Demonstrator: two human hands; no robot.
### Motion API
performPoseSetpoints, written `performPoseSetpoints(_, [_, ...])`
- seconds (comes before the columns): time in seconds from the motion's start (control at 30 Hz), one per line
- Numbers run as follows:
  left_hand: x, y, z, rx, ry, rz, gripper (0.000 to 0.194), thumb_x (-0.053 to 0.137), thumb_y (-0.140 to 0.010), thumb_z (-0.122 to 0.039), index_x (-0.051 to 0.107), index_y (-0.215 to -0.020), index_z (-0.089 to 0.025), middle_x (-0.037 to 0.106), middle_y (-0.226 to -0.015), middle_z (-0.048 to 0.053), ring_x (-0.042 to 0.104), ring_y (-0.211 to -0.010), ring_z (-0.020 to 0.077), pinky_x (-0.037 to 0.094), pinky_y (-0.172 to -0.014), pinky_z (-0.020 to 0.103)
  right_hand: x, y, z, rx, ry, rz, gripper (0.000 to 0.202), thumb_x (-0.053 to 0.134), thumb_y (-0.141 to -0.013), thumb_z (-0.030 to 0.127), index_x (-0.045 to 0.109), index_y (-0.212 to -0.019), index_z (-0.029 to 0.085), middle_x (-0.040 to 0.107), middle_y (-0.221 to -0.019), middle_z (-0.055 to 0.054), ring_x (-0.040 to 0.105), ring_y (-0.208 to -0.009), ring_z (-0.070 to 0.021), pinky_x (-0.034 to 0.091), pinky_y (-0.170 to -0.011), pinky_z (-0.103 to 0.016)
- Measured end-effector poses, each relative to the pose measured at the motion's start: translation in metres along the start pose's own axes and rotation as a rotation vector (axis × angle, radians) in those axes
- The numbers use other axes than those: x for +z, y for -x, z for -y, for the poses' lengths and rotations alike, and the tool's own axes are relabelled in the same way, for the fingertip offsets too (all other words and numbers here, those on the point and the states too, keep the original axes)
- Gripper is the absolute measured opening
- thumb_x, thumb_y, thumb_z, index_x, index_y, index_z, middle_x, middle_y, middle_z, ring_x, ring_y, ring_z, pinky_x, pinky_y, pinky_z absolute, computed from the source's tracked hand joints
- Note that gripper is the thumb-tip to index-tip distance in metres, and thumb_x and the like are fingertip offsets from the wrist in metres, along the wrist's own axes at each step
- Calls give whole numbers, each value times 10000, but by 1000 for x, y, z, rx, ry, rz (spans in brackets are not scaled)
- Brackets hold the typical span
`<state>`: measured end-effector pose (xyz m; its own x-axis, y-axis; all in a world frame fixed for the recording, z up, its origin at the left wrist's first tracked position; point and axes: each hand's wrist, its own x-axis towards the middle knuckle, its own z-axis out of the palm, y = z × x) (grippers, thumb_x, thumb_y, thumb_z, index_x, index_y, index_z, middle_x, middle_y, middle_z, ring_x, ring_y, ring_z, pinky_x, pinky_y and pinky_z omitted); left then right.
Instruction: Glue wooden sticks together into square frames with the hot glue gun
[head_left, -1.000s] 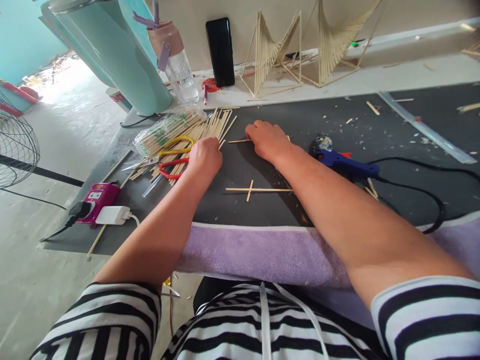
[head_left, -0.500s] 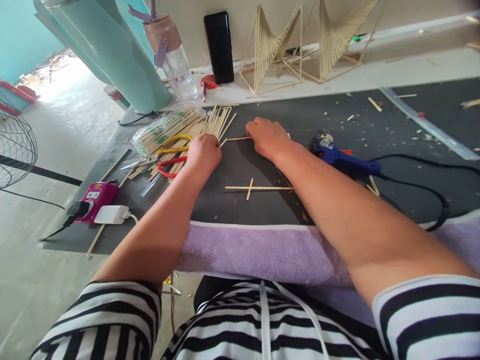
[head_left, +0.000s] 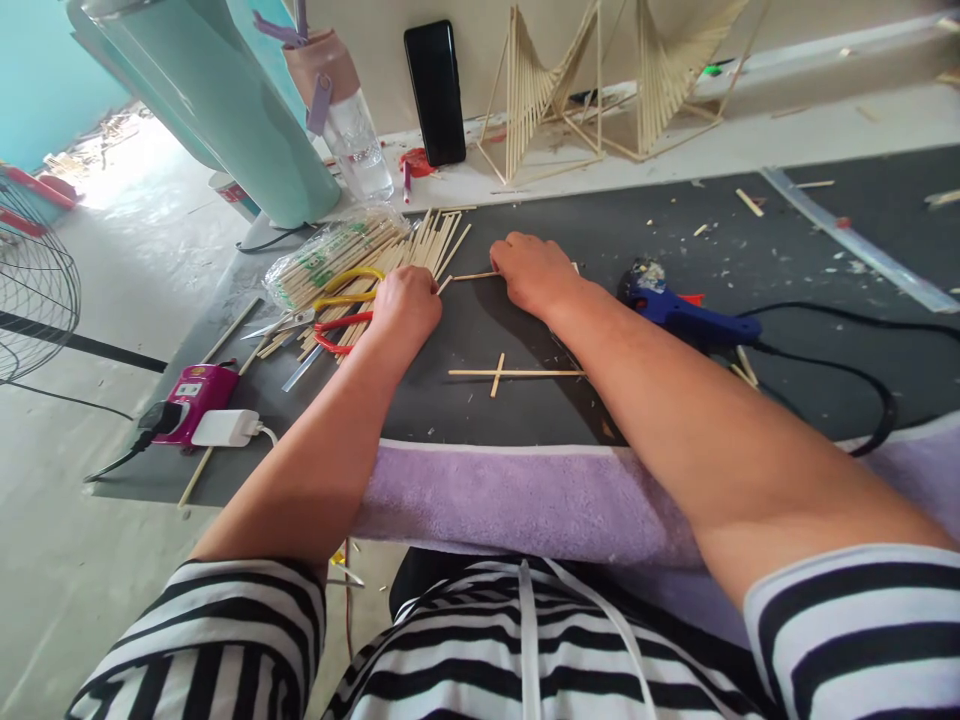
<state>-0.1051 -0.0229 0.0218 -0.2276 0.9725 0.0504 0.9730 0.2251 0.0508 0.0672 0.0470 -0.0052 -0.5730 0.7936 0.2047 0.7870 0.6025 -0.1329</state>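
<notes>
My left hand [head_left: 407,305] is closed with its fingertips pinched on a short wooden stick [head_left: 445,285], whose end pokes out to the right. To its right, my right hand [head_left: 534,270] is closed on another thin wooden stick [head_left: 475,276]. The two sticks' ends come close together between my hands; whether they touch I cannot tell. Nearer to me, a long stick with a short one across it forms a cross [head_left: 499,374] on the dark board. Scissors [head_left: 346,345] with yellow and red handles lie by my left hand, partly hidden by it.
Loose sticks and a plastic packet [head_left: 330,260] lie at the left. A blue glue gun [head_left: 679,318] with its cable is on the right. Behind stand a phone [head_left: 435,95], a bottle [head_left: 349,120] and stick frames [head_left: 540,100]. A pink power socket [head_left: 196,392] sits front left.
The view has shifted very slightly. Both hands keep their places and their hold on the sticks.
</notes>
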Motion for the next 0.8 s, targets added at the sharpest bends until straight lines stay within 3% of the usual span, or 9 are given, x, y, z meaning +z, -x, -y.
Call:
performPoseSetpoints(0.5, [5, -2, 2, 61, 22, -49, 313, 516, -692, -195, 745, -905, -193, 736, -942, 70, 639, -959, 242, 473, -830, 315, 4, -1, -1, 1, 28, -35, 324, 351, -944, 218, 609, -1136, 178, 601, -1078, -135, 550, -999, -270, 398, -773, -375])
performPoseSetpoints(0.8, [4, 1, 1, 3, 80, -67, 342, 548, -677, -214, 753, -952, -220, 735, -962, 71, 646, -960, 257, 478, -823, 336, 3, -3, -2, -19, 49, -37, 304, 376, -927, 202, 623, -1102, 181, 609, -1068, -149, 528, -1041, -308, 399, -810, -431])
